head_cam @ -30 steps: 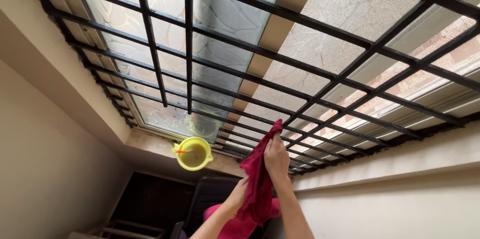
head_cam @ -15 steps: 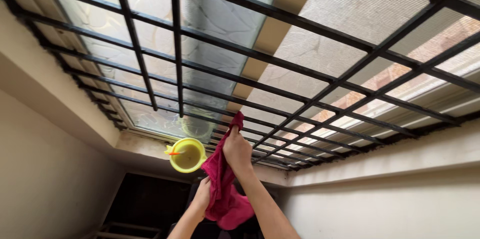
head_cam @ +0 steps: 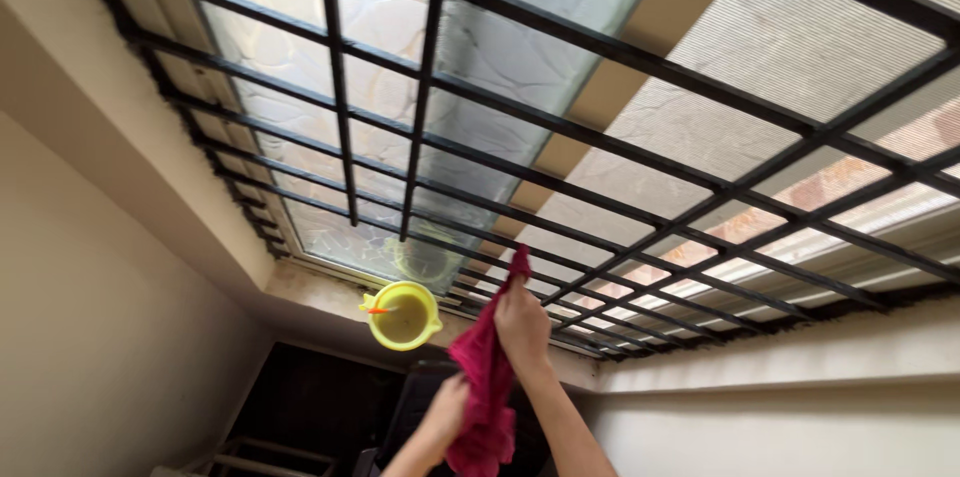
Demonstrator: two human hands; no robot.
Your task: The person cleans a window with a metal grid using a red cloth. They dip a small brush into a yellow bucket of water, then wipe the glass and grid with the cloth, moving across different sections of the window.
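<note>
Shifted right: crumpled magenta cloth (head_cam: pixel 487 377), hanging limp.

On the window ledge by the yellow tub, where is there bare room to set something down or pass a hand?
The ledge shows a bare strip left of the yellow tub, bordered by the window frame and left wall. Right of the tub it is crowded: the right hand holds the red cloth up at the black grille, the left hand gripping it below.
</note>
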